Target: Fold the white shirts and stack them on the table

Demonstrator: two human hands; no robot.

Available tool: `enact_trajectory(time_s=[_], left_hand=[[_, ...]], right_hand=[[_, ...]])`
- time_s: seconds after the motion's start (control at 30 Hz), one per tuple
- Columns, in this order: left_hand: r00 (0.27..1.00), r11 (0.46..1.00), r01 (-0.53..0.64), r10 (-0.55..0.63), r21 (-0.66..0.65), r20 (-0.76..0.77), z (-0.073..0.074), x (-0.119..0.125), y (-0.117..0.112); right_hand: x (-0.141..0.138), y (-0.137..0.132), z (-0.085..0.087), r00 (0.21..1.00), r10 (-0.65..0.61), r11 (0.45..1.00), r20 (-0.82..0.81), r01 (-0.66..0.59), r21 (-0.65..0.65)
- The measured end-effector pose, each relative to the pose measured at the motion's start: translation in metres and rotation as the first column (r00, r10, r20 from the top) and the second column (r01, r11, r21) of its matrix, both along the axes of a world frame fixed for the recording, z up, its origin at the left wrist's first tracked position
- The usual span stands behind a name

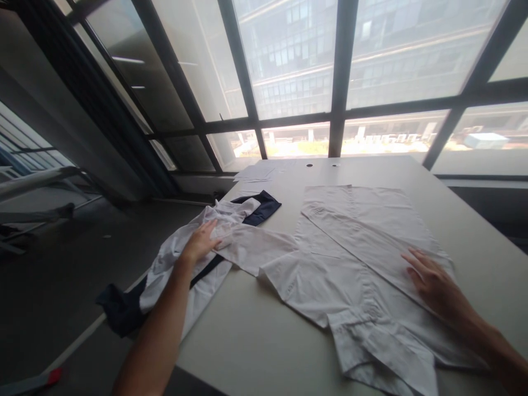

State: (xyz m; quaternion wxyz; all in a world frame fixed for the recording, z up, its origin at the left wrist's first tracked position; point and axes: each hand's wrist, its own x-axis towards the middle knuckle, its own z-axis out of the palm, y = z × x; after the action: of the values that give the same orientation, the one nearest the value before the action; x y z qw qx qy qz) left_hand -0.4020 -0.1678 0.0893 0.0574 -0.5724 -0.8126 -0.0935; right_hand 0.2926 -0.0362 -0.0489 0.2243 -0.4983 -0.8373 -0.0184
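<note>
A white button-up shirt (342,264) lies spread on the table, its collar toward me and one sleeve folded diagonally across its front. My right hand (431,278) rests flat on the shirt's right side, fingers stretched out. The other sleeve reaches left toward a crumpled heap of white clothing (173,247). On that heap lies my left hand (202,240), fingers extended; whether it pinches any cloth is not visible. Dark navy cloth (264,208) shows behind the heap, and more navy cloth (124,308) hangs over the table's left edge.
The white table (239,335) stands before large windows (292,60). Sheets of paper (256,173) lie at its far left corner, and two cable holes (309,165) sit near the back edge. On the floor at lower left is a red-tipped object (53,376).
</note>
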Motion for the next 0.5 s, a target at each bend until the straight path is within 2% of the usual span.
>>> enact_trajectory(time_s=[0.13, 0.3, 0.4, 0.5], left_hand=[[0.998, 0.999, -0.011, 0.015, -0.054, 0.062, 0.01, -0.012, 0.013], [0.996, 0.998, 0.006, 0.0, -0.065, 0.09, 0.015, -0.016, 0.02], [0.989, 0.998, 0.06, -0.061, 0.007, 0.135, 0.015, -0.017, 0.019], [0.976, 0.975, 0.109, -0.143, 0.195, 0.167, 0.016, -0.014, 0.018]], right_hand=[[-0.003, -0.005, 0.008, 1.0, 0.004, 1.0, -0.006, -0.003, 0.027], [-0.004, -0.005, 0.013, 0.996, 0.048, 0.996, -0.072, -0.042, 0.078], [-0.005, -0.005, 0.013, 0.992, 0.074, 0.994, -0.098, -0.065, 0.092], [-0.007, -0.005, 0.014, 0.989, 0.095, 0.992, -0.116, -0.085, 0.091]])
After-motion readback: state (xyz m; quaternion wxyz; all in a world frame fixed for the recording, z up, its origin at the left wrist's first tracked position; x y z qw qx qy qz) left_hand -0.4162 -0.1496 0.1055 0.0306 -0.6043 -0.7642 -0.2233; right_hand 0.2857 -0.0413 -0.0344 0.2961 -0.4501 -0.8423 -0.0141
